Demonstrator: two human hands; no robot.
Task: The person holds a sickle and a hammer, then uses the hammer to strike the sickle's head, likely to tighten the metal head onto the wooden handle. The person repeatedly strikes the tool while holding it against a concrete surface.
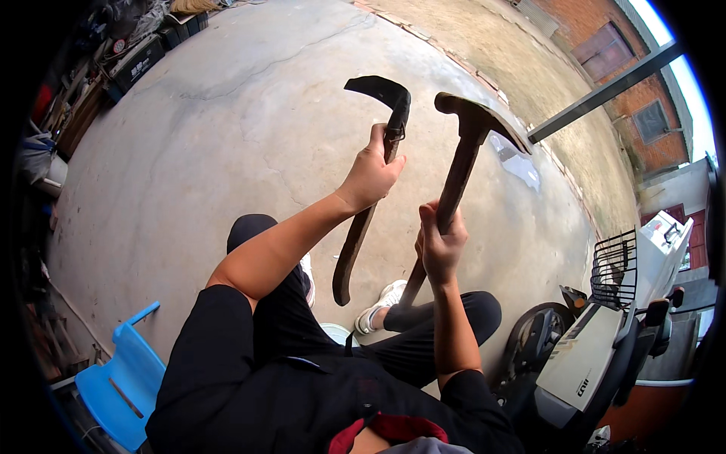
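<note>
My left hand [372, 173] is wrapped round the wooden handle of a sickle [352, 253], just below its dark, hooked blade. The blade curves over to the left, and the bent lower handle hangs down between my knees. In my right hand [441, 242] is a claw hammer [458, 178], gripped around the middle of its long wooden handle. Its head is up, the blunt face to the left and the curved claw to the right. The two tools are held apart above the floor, and the hammer's lower handle is partly hidden behind my hand.
Beneath is a concrete floor [227, 151] with a wet patch [516, 163] at the right. A blue plastic chair [125, 378] stands at lower left, a scooter with a basket [582, 356] at lower right. Boxes and clutter [136, 64] line the upper left; a metal post [605, 92] is at upper right.
</note>
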